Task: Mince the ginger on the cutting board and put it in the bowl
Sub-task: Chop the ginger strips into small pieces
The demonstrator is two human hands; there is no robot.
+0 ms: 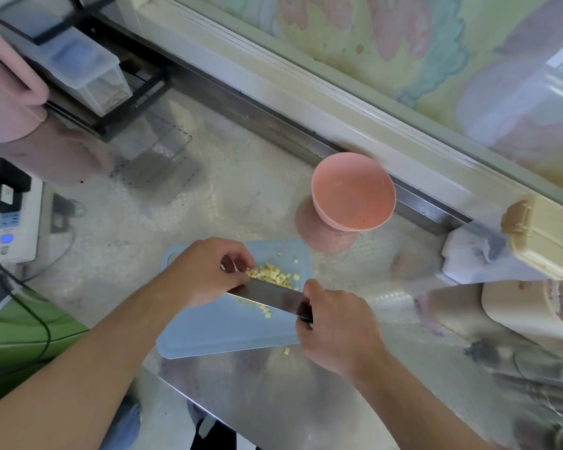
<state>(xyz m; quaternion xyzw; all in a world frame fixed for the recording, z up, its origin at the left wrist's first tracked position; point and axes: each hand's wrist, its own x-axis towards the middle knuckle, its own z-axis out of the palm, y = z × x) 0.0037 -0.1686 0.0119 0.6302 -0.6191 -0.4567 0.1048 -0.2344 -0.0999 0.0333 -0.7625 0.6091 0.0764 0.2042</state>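
Mincing ginger [272,277] on a pale blue cutting board [221,332], which is lying on a reflective metal surface [257,384]. The right hand [335,329] is wrapping its fingers around the dark handle of the knife [268,295], whose broad blade is crossing the board at a slant. The left hand [208,274] is resting at the blade's left end, fingers curled and pressed together beside the pile; whether they are touching the steel or the ginger cannot be told. The ginger is lying in small yellow cubes on both the far and the near side of the blade, with one stray piece just off the board's near right corner. The pink bowl [353,191] is standing empty to the far right, apart from the board.

Handling judgement: the pieces are likely light, firm, moist and prone to scattering or clinging to steel, so individual pinching is looking impractical; gathering them against the flat of the blade, or lifting the board by its edge and sweeping them off, is seeming the surer hold.
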